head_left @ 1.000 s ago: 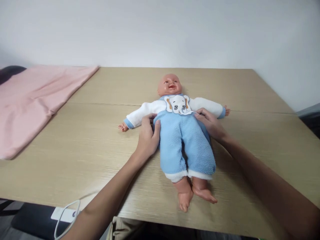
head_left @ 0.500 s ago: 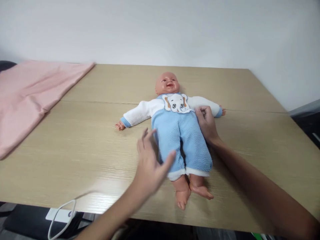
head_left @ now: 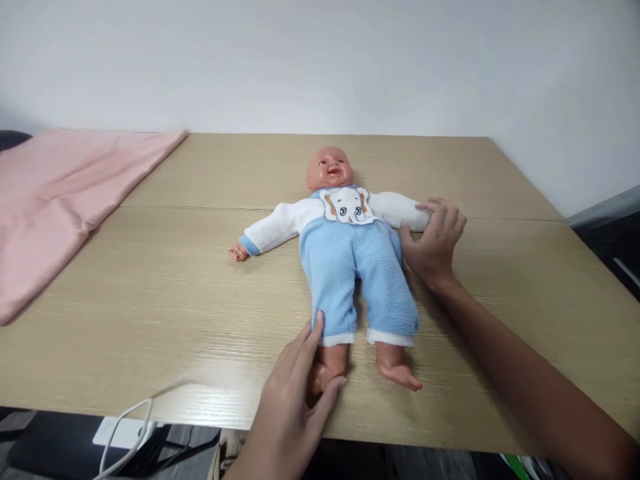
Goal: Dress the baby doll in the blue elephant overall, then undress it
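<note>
Doll [head_left: 330, 257] on its back, middle of the surface [head_left: 210, 287], dressed in blue and white. Right hand [head_left: 436, 245] grasping the end of one white sleeve [head_left: 405, 212]; the doll's fingers there hidden. Left hand [head_left: 295, 380] curled about one foot [head_left: 326, 373], a fingertip against the trouser leg [head_left: 334, 287]. By the look, laying flat is done, sleeves spread; limb handling seems unfinished. Pink cloth [head_left: 60, 207] well apart, untouched.
</note>
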Tool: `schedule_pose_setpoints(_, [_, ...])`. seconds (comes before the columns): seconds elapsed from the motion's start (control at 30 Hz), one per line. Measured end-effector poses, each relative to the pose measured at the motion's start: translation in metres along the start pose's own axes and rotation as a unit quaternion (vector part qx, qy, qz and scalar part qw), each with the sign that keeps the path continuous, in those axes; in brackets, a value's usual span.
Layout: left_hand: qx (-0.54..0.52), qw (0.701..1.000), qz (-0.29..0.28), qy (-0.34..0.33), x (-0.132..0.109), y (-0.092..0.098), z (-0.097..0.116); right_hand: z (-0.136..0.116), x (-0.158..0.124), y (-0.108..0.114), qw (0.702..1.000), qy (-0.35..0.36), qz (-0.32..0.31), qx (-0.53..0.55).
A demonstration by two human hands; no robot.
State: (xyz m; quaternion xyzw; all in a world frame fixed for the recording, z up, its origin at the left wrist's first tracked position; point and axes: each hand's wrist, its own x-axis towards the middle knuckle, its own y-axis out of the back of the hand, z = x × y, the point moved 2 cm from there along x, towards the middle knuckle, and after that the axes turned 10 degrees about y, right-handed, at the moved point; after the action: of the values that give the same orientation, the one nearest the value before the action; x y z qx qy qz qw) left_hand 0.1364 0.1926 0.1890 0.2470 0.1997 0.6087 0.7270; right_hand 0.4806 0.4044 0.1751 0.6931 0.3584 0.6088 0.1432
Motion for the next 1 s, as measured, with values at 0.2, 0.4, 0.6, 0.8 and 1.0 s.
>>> schedule_pose_setpoints(0.2, [0.073,0.996,0.044,0.001,-0.008,0.019,-0.017,0.048,0.007,0.010,0.986,0.102,-0.126,0.045])
schedule_pose_setpoints(0.4, [0.139,0.986,0.087,-0.038,0.000,0.034,-0.007,0.058,0.014,0.029,0.986,0.114,-0.100,0.075])
schedule_pose_setpoints(0.6, [0.096,0.990,0.083,-0.066,0.032,0.044,0.046,0.011,0.058,0.075,0.984,0.141,-0.048,0.095])
schedule_pose_setpoints(0.8, [0.051,0.980,0.156,-0.111,0.125,0.022,0.082,-0.034,0.113,0.107,0.969,0.205,-0.086,0.106])
schedule_pose_setpoints(1.0, [0.042,0.975,0.169,-0.137,0.213,0.007,0.087,-0.063,0.138,0.118,0.958,0.243,-0.093,0.122])
